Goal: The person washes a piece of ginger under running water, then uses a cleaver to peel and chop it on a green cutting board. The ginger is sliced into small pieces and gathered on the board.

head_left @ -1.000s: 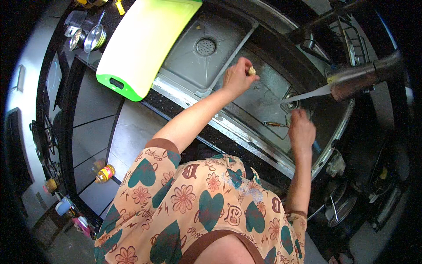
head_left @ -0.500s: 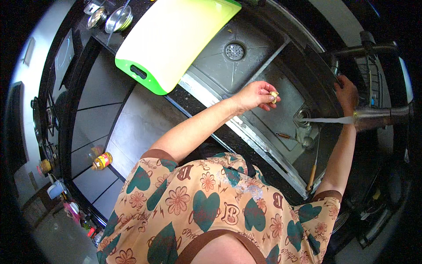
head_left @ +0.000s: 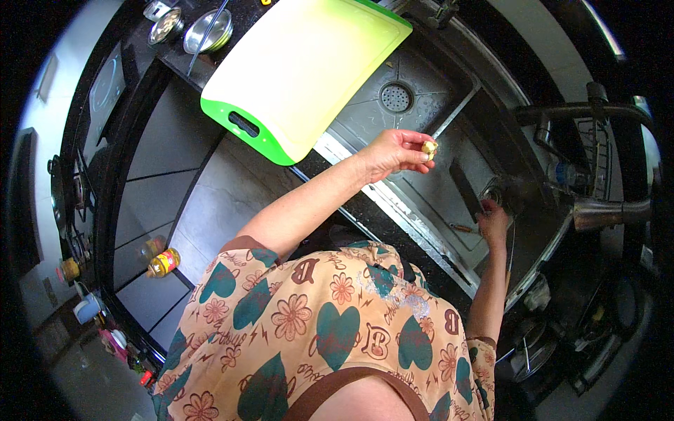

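Pale yellow, small and lumpy, with a darker patch toward its upper side, the piece (head_left: 429, 150) sits pinched between the thumb and fingertips of the left hand (head_left: 394, 156), raised above the near side of the sink (head_left: 404, 214), close to the divider between its two basins. The right hand (head_left: 493, 222) reaches low into the right part of the sink, just beside the round drain (head_left: 493, 191); its fingers are bent, but whether they grip anything cannot be told. Half a second earlier that hand was up behind the faucet (head_left: 609, 214) and a white stream poured from the spout; now the stream has stopped and the hand is down in the basin, while the left hand keeps its pinch, a little further left over the sink. In the left basin (head_left: 358, 116) there is a perforated strainer (head_left: 397, 97), with wet drops around it and a tiny scrap (head_left: 390, 64) near the far edge. In the right basin (head_left: 435, 200) lies a brown-handled utensil (head_left: 460, 227), left of the right hand. At the far left, one metal bowl (head_left: 166, 26) holds small pale pieces, and a second steel bowl (head_left: 208, 31) has a thin rod (head_left: 208, 35) across it. A green-rimmed cutting board (head_left: 302, 77) lies between the bowls and the left basin. At the near left is a bottle (head_left: 164, 263) with yellow contents.
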`<state>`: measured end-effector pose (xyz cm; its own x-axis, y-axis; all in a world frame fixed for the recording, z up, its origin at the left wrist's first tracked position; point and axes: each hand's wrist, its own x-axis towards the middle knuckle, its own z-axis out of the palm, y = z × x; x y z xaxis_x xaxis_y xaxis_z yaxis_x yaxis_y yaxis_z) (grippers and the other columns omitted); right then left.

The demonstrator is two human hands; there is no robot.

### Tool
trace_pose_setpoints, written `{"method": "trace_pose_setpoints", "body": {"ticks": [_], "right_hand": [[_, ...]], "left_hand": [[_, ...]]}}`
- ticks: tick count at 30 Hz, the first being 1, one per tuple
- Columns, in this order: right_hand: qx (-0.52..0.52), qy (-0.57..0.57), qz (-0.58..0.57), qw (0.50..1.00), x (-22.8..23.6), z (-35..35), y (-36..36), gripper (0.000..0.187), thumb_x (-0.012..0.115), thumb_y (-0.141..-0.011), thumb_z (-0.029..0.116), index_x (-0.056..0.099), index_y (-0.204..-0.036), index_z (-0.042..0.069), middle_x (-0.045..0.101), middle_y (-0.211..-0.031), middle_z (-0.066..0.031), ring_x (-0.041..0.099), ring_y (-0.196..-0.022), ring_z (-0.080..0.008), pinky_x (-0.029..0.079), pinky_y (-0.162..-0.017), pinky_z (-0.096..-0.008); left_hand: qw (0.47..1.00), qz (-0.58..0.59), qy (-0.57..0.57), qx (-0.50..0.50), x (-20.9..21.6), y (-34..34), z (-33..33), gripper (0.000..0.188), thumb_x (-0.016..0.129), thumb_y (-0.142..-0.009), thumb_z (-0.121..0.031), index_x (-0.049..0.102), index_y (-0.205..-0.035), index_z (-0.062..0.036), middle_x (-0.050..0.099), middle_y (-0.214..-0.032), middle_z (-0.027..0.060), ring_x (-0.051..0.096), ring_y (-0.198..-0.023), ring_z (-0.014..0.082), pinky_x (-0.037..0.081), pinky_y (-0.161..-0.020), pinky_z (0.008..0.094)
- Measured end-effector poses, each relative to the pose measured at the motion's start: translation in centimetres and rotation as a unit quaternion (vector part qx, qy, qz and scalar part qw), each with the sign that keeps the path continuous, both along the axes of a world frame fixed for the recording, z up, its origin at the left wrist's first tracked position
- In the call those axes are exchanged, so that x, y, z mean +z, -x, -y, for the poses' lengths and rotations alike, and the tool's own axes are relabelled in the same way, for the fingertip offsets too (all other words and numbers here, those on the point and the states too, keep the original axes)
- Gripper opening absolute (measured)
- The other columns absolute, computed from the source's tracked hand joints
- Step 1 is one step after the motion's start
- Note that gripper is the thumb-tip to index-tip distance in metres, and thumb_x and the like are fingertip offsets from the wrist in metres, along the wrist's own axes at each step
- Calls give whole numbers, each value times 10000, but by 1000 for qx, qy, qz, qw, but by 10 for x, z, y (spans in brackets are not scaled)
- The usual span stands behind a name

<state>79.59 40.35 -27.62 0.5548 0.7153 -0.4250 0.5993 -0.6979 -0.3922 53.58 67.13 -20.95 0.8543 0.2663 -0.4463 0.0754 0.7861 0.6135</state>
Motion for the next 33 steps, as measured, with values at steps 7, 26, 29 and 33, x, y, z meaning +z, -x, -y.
{"method": "trace_pose_setpoints", "body": {"ticks": [7, 26, 29, 33], "right_hand": [[-32, -93, 47, 994, 60, -3, 41, 280, 681, -773, 90, 644, -1042, 24, 669, -1065, -171, 632, -1006, -356, 494, -832, -442], [86, -447, 164, 875, 83, -15, 132, 506, 655, -635, -24, 664, -1131, 78, 643, -1037, -117, 662, -819, -258, 547, -672, -327], [121, -477, 190, 850, 91, -15, 138, 396, 631, -696, 70, 700, -1086, 98, 638, -1030, -93, 610, -699, -190, 510, -590, -285], [154, -461, 217, 847, 83, -17, 138, 399, 621, -718, 87, 692, -1110, 118, 630, -1052, -79, 566, -658, -163, 468, -556, -264]], "left_hand": [[999, 15, 48, -3, 1, -6, 6, 439, 661, -873, -75, 517, -1286, -39, 631, -1136, 119, 653, -962, 188, 560, -830, 304], [997, -20, 71, 34, 7, -7, 73, 361, 653, -883, -92, 535, -1214, -10, 646, -1065, 97, 656, -932, 182, 545, -849, 313], [996, -41, 66, 39, 22, -9, 85, 320, 628, -902, -69, 524, -1197, 4, 643, -1056, 110, 657, -940, 190, 552, -840, 327], [995, -45, 65, 54, 6, -4, 90, 295, 623, -907, -61, 527, -1178, 2, 644, -1056, 111, 658, -938, 189, 565, -816, 318]]}}
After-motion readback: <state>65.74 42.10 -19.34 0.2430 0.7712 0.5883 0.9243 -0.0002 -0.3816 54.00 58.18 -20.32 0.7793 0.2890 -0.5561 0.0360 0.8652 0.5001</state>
